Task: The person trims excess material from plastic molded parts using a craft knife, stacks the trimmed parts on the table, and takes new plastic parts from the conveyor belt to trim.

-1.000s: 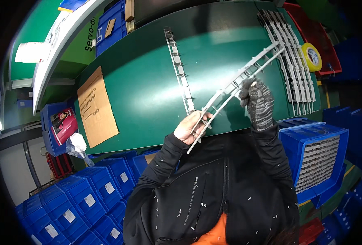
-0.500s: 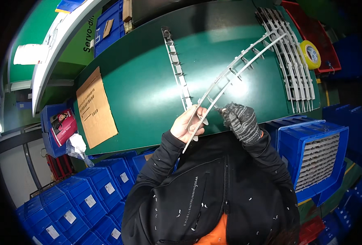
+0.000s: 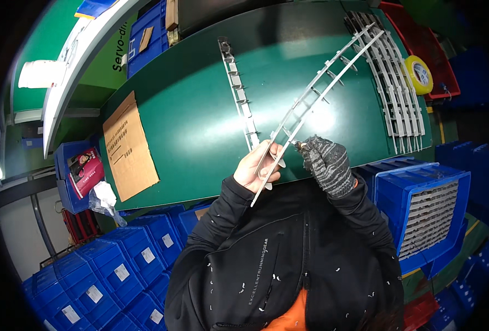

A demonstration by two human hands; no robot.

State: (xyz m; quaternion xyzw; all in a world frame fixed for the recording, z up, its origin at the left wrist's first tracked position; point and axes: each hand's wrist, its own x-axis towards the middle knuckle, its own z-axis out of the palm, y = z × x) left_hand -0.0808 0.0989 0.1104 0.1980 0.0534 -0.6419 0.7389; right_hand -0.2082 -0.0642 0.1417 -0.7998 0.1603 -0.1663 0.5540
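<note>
My bare left hand (image 3: 258,167) is closed around the near end of a long, pale, slightly curved ladder-like strip (image 3: 298,128), two rails joined by crosspieces with small fins. It slants up over the table toward the far right. My right hand (image 3: 328,164), in a dark grey striped knit glove, is closed beside the strip's right rail, fingers pinched. A small tip shows at its fingers, too small to name. Just left of the held strip, a similar straighter strip (image 3: 240,94) lies on the green table (image 3: 192,118).
Several similar strips (image 3: 402,105) lie side by side at the table's right, next to a yellow tape roll (image 3: 419,74). Cardboard (image 3: 128,146) lies at the left. A blue crate (image 3: 391,187) holding strips stands at the right; more blue crates (image 3: 109,265) are at lower left.
The held strip has tilted more upright, its far end moving up and slightly left. My left hand has shifted slightly right; my right hand stays close to the rail.
</note>
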